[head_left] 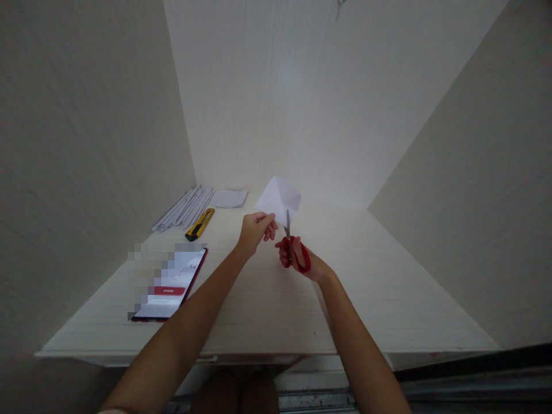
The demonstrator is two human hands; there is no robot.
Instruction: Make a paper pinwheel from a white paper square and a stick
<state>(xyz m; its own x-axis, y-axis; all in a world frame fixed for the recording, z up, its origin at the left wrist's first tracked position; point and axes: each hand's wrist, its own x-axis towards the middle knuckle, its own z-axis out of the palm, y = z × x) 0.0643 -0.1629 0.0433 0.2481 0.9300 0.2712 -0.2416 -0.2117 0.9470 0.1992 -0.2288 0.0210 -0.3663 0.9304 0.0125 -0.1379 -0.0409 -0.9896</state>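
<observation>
Above the middle of the tabletop (388, 287), left hand (257, 230) pinching one creased paper (275, 197), right hand (297, 253) gripping one pair of scissors (288, 232), tips pointing far, long axis near-to-far!

Tabletop (388, 276), clock positions read from the left hand (259, 227): held sheet (276, 196), 1 o'clock; scissors (288, 231), in the right hand (298, 252), between 3 and 4; touchscreen device (186, 279), 8; utility knife (200, 225), 9; paper bundle (186, 210), between 9 and 10; paper stack (230, 199), between 10 and 11.
</observation>
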